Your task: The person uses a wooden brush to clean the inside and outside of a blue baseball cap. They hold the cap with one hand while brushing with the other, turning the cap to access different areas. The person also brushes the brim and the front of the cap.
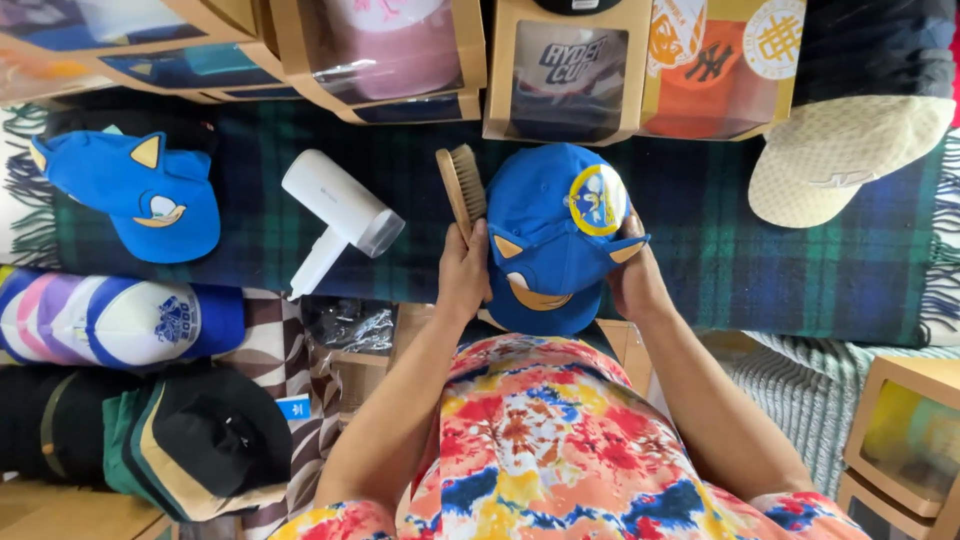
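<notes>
1. While the left hand (462,275) is closed round the handle of a wooden brush with pale bristles (463,188), the right hand (632,280) is closed on the far side of a bright blue cloth cap with yellow-lined ears and a round gold sticker on its brim (552,238); this cap serves as the landmark below.
2. The held cap sits between the two hands, above the dark green and navy plaid blanket (700,230), its brim pointing away from the person.
3. The brush stands just left of the held cap, long axis running nearly straight away from the person, bristles turned toward the cap's crown. I cannot tell whether the bristles touch the cloth. The left hand is the nearer one to the brush, the right the nearer to the brim's edge.
4. Left of the cap, beyond the brush, lies one white handheld steamer shaped like a hair dryer (337,212), nozzle toward the cap.
5. Far left of the cap rests a second blue eared cap of the same design (140,195), making two of that kind.
6. Right of the cap, well apart, lies one cream woven cap (840,160).
7. Behind the cap stand cardboard display boxes with clear windows (565,75); I count at least four across the top.
8. Below and left of the cap, a row of stacked caps, white, blue and black (130,330), is too overlapped to count.
</notes>
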